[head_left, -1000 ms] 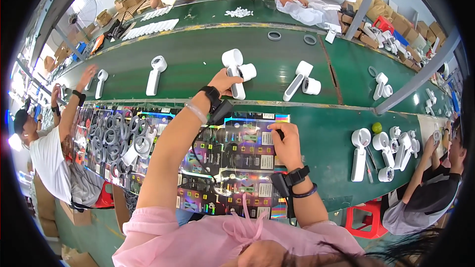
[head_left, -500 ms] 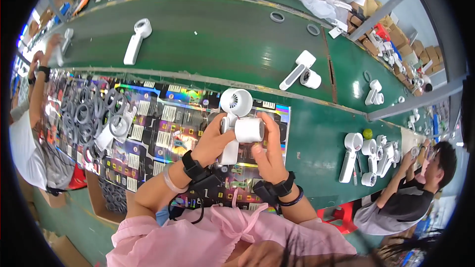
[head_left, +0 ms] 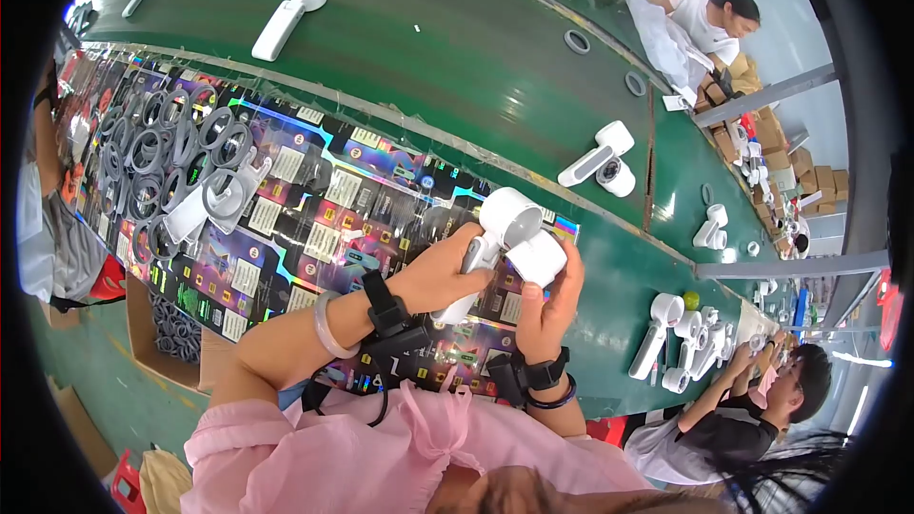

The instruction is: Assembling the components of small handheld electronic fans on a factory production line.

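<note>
In front of me my left hand is closed round the grip of a white handheld fan body. The body's round head tilts up and to the right, its open end turned toward my right hand. A short white cylinder is pinched between the thumb and fingers of my right hand. It sits close against the lower right of the head; whether the two are joined I cannot tell. Beneath both hands lies a sheet of colourful printed packaging on the green work surface.
Several grey rings and white parts lie at left. Beyond the ledge, a green belt carries a white fan and more white pieces. White fans stand at right near a seated person. A box of rings is below left.
My view has turned, so the scene sits at a new slant. The fan head has tipped over toward the right, and the cylinder has come up to its open end.
</note>
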